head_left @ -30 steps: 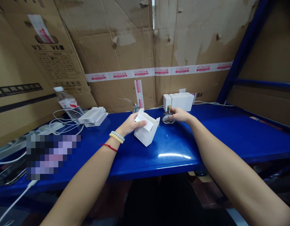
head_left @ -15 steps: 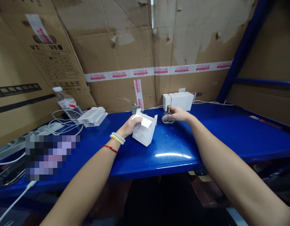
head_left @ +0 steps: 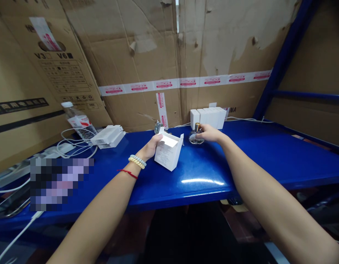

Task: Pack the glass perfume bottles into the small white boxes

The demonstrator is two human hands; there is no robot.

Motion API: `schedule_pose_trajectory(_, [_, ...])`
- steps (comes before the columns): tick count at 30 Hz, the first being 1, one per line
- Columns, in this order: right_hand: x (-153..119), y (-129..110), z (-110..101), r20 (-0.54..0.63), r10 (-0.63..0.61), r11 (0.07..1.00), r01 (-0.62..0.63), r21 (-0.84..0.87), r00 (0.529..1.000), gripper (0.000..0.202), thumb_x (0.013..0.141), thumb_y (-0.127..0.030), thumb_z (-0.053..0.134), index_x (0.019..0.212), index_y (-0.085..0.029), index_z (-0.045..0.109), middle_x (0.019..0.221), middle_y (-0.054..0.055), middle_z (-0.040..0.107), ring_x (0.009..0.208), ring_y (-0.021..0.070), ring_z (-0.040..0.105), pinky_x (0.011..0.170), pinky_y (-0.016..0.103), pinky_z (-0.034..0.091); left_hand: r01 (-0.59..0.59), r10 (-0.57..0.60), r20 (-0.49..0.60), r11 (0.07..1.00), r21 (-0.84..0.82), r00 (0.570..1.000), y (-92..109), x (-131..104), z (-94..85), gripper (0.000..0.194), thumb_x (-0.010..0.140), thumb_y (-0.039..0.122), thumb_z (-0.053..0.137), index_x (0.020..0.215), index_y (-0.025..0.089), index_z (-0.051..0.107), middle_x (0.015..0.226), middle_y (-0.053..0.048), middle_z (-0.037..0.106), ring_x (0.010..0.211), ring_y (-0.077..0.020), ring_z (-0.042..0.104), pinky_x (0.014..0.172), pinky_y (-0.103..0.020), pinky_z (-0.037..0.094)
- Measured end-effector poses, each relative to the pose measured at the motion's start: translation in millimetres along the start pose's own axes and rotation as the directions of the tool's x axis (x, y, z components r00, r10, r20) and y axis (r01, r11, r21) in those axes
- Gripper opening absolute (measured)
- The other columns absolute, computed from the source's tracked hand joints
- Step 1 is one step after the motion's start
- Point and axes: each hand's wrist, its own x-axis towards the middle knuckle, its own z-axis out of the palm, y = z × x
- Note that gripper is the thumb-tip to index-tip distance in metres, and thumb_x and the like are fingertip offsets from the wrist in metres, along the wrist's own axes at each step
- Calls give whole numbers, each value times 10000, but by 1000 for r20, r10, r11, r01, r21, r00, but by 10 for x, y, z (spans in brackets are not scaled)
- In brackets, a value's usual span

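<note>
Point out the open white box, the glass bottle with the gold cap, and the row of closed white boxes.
open white box (head_left: 169,158), head view, on its front face.
glass bottle (head_left: 194,138), head view, on its round clear body.
row of closed white boxes (head_left: 210,118), head view, on a middle box's front.

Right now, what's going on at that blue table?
A person works with both bare hands on the blue table. The left hand holds a small white carton, tilted, with its top flap open. The right hand grips a round clear glass bottle with a gold cap standing just beyond the carton. A row of white boxes stands behind, against the cardboard wall, and a second small bottle sits further left.
</note>
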Motion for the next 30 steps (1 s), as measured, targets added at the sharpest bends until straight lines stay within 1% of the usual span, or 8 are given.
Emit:
schedule_pose_trajectory(5, [-10, -4, -4, 28, -3, 1000, 4, -31, 1000, 407, 695, -203, 637, 1086, -98, 588, 1033, 116, 658, 898, 220, 611, 815, 326, 462, -37, 36, 54, 999, 31, 998, -26, 10, -18, 680, 618, 694, 636, 963, 108, 621, 869, -107, 685, 768, -230, 630, 691, -317, 460])
schedule_pose_trajectory(10, [-36, -36, -18, 30, -25, 996, 28, -84, 999, 315, 699, -198, 633, 1002, -117, 602, 976, 86, 665, 847, 191, 598, 743, 280, 441, -13, -1, 137, 995, 100, 991, -20, 16, -21, 707, 642, 691, 672, 1024, 103, 584, 908, -112, 667, 756, -198, 620, 670, -283, 458])
schedule_pose_trajectory(14, [-60, -64, -39, 13, -16, 991, 18, -133, 1000, 229, 703, -206, 644, 918, -133, 616, 857, 44, 662, 752, 155, 574, 649, 245, 398, 7, -25, 86, 978, 206, 996, -12, 18, -21, 767, 663, 731, 641, 1083, 93, 570, 923, -111, 655, 751, -175, 613, 648, -258, 450])
schedule_pose_trajectory(20, [-65, -106, -65, -79, 3, 976, -20, -216, 997, 190, 657, -296, 720, 735, -147, 632, 688, 31, 619, 658, 154, 546, 565, 255, 342, 159, -170, 46, 972, 175, 984, 22, 26, 61, 851, 527, 831, 641, 921, 78, 589, 857, -130, 670, 700, -190, 636, 632, -281, 477])
schedule_pose_trajectory(22, [-71, -146, -65, -103, 28, 991, -41, -129, 994, 219, 640, -319, 740, 675, -137, 625, 646, 41, 599, 615, 147, 529, 543, 261, 337, 191, -202, 61, 970, 149, 978, 19, 30, 84, 859, 515, 832, 649, 919, 76, 599, 872, -144, 682, 712, -202, 649, 642, -291, 489])
schedule_pose_trajectory(24, [-92, -209, -57, -105, 67, 994, -57, 94, 992, 244, 632, -327, 749, 655, -122, 618, 615, 50, 589, 562, 132, 511, 522, 261, 356, 189, -204, 98, 972, 141, 974, 4, 34, 93, 839, 555, 819, 642, 945, 76, 612, 903, -155, 692, 729, -201, 657, 651, -287, 491])
schedule_pose_trajectory(27, [-146, -325, -25, -71, 110, 886, -66, 458, 991, 229, 622, -286, 740, 663, -108, 602, 583, 64, 588, 516, 128, 523, 487, 253, 387, 200, -222, 148, 968, 149, 964, -19, 40, 95, 803, 616, 804, 616, 957, 78, 628, 932, -166, 699, 743, -193, 663, 660, -276, 489])
schedule_pose_trajectory(30, [-192, -418, 29, -43, 119, 774, -65, 630, 992, 211, 596, -245, 731, 658, -101, 591, 553, 70, 579, 483, 130, 526, 440, 239, 361, 237, -263, 144, 956, 175, 954, -16, 39, 114, 824, 596, 819, 614, 944, 72, 643, 953, -177, 699, 765, -198, 667, 692, -287, 496])
